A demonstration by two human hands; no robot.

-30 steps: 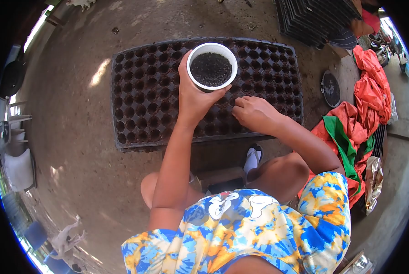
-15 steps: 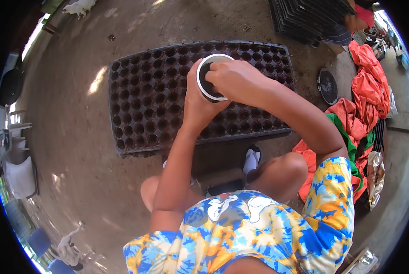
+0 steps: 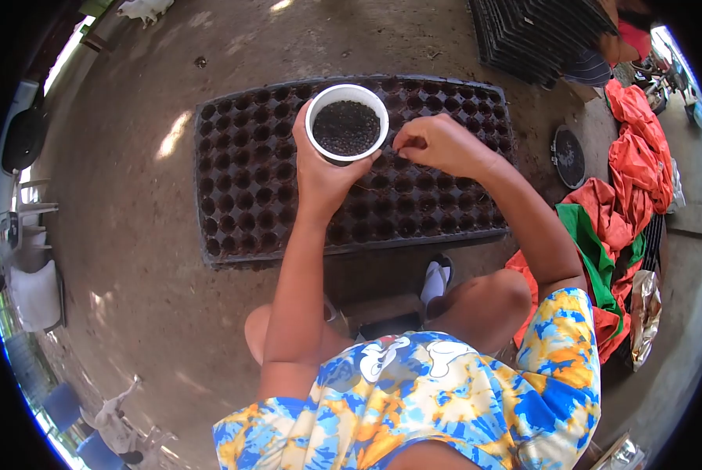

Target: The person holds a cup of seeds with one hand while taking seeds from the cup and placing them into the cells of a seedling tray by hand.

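Note:
My left hand [image 3: 325, 174] is wrapped round a white-rimmed cup [image 3: 309, 125], held above the seedling tray. Small dark grains, like seeds [image 3: 346, 128], lie inside the cup. Just to the right of the rim, my right hand [image 3: 447, 146] is closed in a pinch over the tray; whatever is between its fingertips is too small to make out. Below both hands, the black seedling tray [image 3: 245, 252] lies on the ground, its many round cells holding dark brown soil. Part of the tray is hidden by my hands and the cup.
A tall stack of black trays [image 3: 535, 39] stands at the upper right, with another person [image 3: 629, 43] beside it. A round dark lid-like object [image 3: 568, 157] lies right of the tray, near crumpled red cloth [image 3: 637, 149] and green cloth [image 3: 590, 243]. White animals [image 3: 116, 423] are at the left.
My right hand has come out of the cup and moved right, fingers pinched. The cup in my left hand has shifted slightly left, and its dark contents now show.

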